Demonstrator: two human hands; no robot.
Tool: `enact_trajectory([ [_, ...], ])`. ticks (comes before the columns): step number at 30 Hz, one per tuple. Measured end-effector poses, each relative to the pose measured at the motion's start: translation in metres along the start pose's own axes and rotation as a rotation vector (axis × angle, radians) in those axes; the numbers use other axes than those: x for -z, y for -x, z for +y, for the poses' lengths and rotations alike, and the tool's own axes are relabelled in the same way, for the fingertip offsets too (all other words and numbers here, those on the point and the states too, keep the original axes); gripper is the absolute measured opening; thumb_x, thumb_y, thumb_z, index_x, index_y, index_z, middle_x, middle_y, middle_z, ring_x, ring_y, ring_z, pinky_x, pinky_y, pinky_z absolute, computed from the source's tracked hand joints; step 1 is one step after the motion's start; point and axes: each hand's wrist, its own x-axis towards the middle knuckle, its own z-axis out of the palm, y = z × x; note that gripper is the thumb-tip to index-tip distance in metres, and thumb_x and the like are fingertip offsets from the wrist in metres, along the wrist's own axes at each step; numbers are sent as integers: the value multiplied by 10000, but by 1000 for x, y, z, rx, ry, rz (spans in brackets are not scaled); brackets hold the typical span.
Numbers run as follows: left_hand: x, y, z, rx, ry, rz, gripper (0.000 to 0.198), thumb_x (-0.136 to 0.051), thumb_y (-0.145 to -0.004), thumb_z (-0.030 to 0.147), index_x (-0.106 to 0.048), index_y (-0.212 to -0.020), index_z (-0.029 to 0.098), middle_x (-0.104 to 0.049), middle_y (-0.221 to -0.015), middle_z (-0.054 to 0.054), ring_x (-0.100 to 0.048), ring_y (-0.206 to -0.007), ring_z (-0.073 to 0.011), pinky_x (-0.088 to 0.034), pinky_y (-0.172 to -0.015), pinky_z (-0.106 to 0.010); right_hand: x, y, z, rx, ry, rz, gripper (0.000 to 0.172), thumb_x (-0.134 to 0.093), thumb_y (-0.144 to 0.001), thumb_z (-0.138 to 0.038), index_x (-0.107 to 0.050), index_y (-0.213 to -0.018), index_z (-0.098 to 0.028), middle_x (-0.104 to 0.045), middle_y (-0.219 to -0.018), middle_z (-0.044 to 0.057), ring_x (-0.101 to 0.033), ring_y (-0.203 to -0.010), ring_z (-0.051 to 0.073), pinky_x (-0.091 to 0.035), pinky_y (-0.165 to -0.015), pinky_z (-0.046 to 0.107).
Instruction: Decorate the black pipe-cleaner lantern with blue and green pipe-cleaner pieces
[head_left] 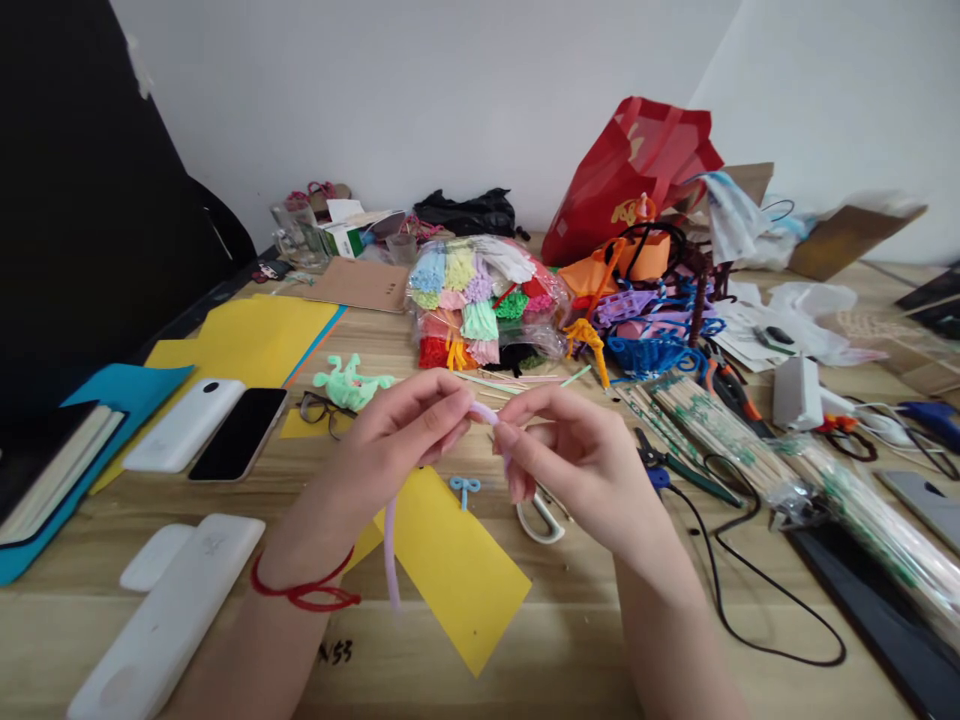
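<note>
A lilac pipe cleaner [391, 555] runs between my two hands over the middle of the table, its long end hanging down below my left wrist. My left hand [409, 425] pinches it between thumb and fingers. A short bent stretch away, my right hand [559, 440] grips the same pipe cleaner with its fingertips. Under my hands lies a yellow sheet of paper [465, 580], with a small light-blue bow-shaped pipe cleaner piece [465, 487] at its upper edge. Scissors [540, 520] with a white handle lie partly hidden beneath my right hand.
Behind my hands stands a clear bag of coloured pipe cleaners [480, 290]. A mint-green pipe cleaner figure [351, 382] lies left. A phone [238, 434] and white power bank [184, 425] lie further left. Pliers [694, 470], a black cable [750, 620] and bundled sticks [709, 425] occupy the right.
</note>
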Motion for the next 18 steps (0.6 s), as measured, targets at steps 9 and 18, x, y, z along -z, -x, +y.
enact_trajectory([
  [9, -10, 3, -3, -123, -110, 222, 134, -657, -925, 340, -640, -895, 210, -595, -742, 27, -501, -623, -92, -403, -558, -205, 8, -7, -1, -101, -191, -158, 184, -753, -853, -339, -668, -825, -178, -627, -575, -50, -545, -439, 63, -469, -451, 188],
  [18, -16, 6, -3, -271, -274, 302, 79, -663, -935, 299, -728, -934, 253, -687, -813, 25, -523, -573, -88, -429, -537, -244, 15, -8, 2, -95, -362, -163, 140, -789, -828, -279, -689, -864, -188, -651, -711, -38, -554, -530, 53, -463, -552, 200],
])
